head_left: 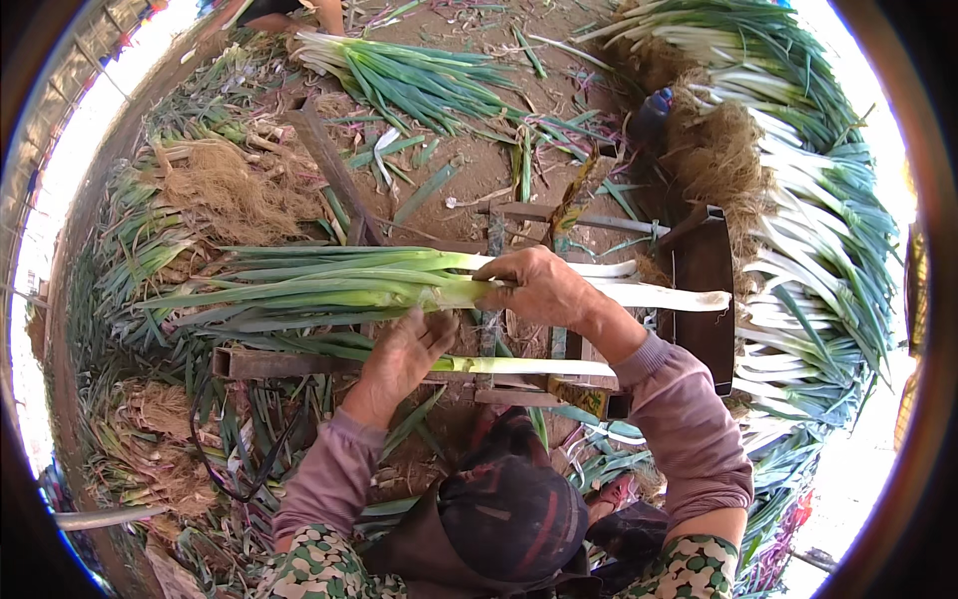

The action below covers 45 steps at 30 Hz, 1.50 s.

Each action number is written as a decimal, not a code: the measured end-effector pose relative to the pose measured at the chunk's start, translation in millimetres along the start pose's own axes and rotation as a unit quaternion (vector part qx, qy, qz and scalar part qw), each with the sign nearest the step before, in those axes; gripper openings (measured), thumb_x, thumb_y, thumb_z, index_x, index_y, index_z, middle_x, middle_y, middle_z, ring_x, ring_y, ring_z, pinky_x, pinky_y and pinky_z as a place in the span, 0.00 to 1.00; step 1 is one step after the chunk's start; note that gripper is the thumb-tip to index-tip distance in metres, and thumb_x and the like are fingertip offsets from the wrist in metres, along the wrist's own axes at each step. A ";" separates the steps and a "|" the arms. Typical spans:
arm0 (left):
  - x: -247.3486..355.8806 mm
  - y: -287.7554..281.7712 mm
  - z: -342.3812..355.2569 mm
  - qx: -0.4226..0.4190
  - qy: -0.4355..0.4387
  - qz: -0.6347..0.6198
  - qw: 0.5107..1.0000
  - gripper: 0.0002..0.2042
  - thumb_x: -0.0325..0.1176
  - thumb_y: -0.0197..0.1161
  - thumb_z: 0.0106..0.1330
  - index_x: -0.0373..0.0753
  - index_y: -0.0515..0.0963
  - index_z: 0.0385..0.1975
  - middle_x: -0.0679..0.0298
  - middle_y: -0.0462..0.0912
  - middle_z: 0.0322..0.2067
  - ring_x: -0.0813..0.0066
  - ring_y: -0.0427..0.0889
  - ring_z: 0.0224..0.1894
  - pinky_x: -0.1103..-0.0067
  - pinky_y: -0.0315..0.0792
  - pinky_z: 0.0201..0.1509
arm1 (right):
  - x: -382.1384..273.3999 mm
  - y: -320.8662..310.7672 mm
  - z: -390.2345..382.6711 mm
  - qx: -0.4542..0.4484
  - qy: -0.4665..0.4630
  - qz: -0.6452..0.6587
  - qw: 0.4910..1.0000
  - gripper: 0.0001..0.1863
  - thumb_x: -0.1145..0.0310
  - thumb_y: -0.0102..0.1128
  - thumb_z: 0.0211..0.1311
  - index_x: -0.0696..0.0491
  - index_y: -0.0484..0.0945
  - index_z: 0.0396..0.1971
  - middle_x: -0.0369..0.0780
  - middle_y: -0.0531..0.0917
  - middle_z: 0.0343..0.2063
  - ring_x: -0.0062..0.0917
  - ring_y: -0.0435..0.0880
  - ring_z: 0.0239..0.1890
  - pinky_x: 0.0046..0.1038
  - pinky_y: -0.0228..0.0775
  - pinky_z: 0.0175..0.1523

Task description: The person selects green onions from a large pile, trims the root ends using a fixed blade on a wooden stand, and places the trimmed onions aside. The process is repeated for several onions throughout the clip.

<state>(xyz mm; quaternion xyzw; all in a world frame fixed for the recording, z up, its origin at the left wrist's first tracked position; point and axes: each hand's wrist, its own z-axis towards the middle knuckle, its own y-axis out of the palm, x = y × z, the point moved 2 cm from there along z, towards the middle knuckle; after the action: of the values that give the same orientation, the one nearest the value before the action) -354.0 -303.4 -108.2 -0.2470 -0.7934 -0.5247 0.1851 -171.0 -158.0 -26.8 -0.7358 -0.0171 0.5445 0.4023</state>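
Note:
My right hand (pixel 539 290) grips a bunch of leeks (pixel 379 290) where the green leaves meet the white stalks, which point right over a metal-and-wood stand (pixel 704 260). My left hand (pixel 404 354) is just below the leaves, fingers apart and slightly bent, at their lower edge. A separate leek (pixel 514 366) lies lower on the stand, its white end to the right and its leaves running left beneath my left hand.
A long pile of leeks (pixel 808 230) lines the right. Rooty trimmings (pixel 230 190) are heaped at left. Another bundle (pixel 399 80) lies on the littered dirt ground, near another person's hand (pixel 329 15). A dark blue object (pixel 649 110) sits upper right. A black loop (pixel 239 489) is lower left.

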 end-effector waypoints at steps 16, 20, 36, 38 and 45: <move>-17.1 91.8 25.6 -0.147 0.197 -0.113 0.963 0.18 0.35 0.56 0.69 0.39 0.67 0.57 0.59 0.73 0.55 0.63 0.71 0.59 0.63 0.64 0.66 | -56.8 -39.1 -8.4 -0.006 -0.004 0.119 0.993 0.19 0.70 0.71 0.46 0.61 0.79 0.39 0.39 0.84 0.31 0.20 0.80 0.34 0.25 0.72 0.42; -13.3 105.7 21.5 -0.142 0.183 -0.131 0.964 0.19 0.29 0.60 0.65 0.43 0.67 0.56 0.65 0.73 0.51 0.70 0.73 0.56 0.71 0.72 0.59 | -60.0 -47.8 -15.7 0.003 -0.013 0.165 0.986 0.14 0.72 0.71 0.45 0.58 0.79 0.32 0.33 0.80 0.25 0.16 0.76 0.29 0.22 0.68 0.36; 78.6 63.2 52.4 -0.085 0.265 -0.259 0.925 0.07 0.26 0.63 0.60 0.34 0.74 0.35 0.58 0.79 0.30 0.68 0.80 0.35 0.64 0.78 0.44 | 45.3 -196.5 -380.7 0.734 0.043 0.311 0.602 0.11 0.76 0.60 0.51 0.57 0.75 0.36 0.38 0.78 0.31 0.24 0.79 0.33 0.25 0.74 0.40; 79.5 36.1 69.3 -0.079 0.227 -0.272 0.932 0.06 0.26 0.62 0.61 0.34 0.74 0.35 0.58 0.80 0.30 0.65 0.80 0.34 0.64 0.80 0.45 | 86.8 -224.0 -549.6 0.764 0.018 0.232 0.601 0.09 0.69 0.55 0.58 0.58 0.78 0.34 0.40 0.79 0.35 0.27 0.79 0.38 0.27 0.74 0.44; 108.9 15.1 48.8 -0.029 0.272 -0.204 0.940 0.05 0.27 0.63 0.61 0.34 0.75 0.31 0.57 0.81 0.28 0.61 0.81 0.34 0.64 0.80 0.46 | 1.2 -10.2 -477.8 0.644 0.494 0.139 0.567 0.05 0.72 0.57 0.56 0.54 0.73 0.31 0.37 0.75 0.27 0.24 0.75 0.27 0.26 0.71 0.35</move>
<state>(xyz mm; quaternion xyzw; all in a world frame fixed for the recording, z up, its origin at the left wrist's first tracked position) -435.0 -231.8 -55.4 0.0666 -0.7309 -0.6208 0.2755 223.1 -424.6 18.2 -0.4293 0.6423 0.0116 0.6348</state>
